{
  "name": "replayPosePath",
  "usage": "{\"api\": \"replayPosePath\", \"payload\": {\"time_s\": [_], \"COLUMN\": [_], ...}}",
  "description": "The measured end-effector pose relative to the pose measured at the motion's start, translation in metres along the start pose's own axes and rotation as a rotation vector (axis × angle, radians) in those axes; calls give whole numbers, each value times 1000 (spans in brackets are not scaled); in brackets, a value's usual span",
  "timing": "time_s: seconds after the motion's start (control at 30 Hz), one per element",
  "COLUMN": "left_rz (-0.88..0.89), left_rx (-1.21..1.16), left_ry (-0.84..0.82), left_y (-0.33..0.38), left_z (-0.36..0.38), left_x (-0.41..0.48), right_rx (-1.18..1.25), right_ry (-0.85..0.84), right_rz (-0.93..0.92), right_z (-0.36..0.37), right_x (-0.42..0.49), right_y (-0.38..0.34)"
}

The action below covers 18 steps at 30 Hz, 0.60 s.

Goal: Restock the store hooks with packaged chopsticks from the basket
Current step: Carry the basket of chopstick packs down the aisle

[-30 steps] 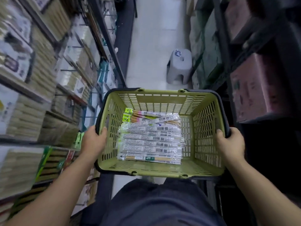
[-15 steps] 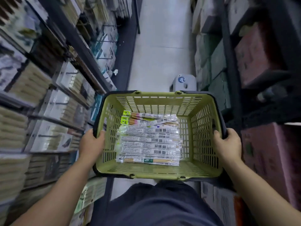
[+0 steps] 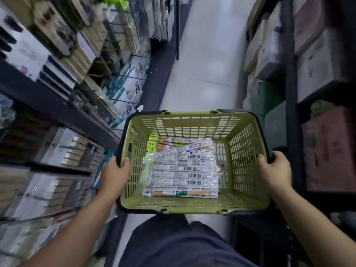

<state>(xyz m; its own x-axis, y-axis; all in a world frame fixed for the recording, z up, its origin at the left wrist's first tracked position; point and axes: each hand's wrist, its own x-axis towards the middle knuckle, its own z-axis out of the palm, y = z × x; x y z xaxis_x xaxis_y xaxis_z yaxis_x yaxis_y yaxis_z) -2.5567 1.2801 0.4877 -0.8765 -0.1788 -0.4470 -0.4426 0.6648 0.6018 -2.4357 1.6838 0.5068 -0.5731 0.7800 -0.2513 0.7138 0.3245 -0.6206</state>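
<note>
Store aisle, pale floor (image 3: 204,54) running ahead. Left shelves (image 3: 57,89) and their hooks (image 3: 125,101) are motion-blurred, hanging packs unreadable. Right-side boxes (image 3: 327,149) are dark and cut by the frame edge. Green basket (image 3: 248,151) is held out front: left hand (image 3: 115,175) grips its left rim, thumb inside; right hand (image 3: 274,170) wraps the right rim, fingers hidden outside. Packaged chopsticks (image 3: 182,170) lie stacked on the basket floor, toward its left side. Versus half a second back: same grips, same stack, stool beyond the basket out of frame, more floor showing.
</note>
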Motion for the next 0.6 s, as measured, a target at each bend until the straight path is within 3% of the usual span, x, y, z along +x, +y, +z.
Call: {"api": "replayPosePath", "payload": {"time_s": [0.23, 0.6], "left_rz": [-124, -326], "left_rx": [-22, -188], "left_ry": [82, 282], "left_y": [60, 107], "left_z": [9, 35], "left_x": [79, 162], "right_rx": [-52, -164], "right_ry": [-85, -455], "right_rz": [-93, -256], "right_z": [34, 133], "right_x": [124, 307], "right_y": [-99, -252]}}
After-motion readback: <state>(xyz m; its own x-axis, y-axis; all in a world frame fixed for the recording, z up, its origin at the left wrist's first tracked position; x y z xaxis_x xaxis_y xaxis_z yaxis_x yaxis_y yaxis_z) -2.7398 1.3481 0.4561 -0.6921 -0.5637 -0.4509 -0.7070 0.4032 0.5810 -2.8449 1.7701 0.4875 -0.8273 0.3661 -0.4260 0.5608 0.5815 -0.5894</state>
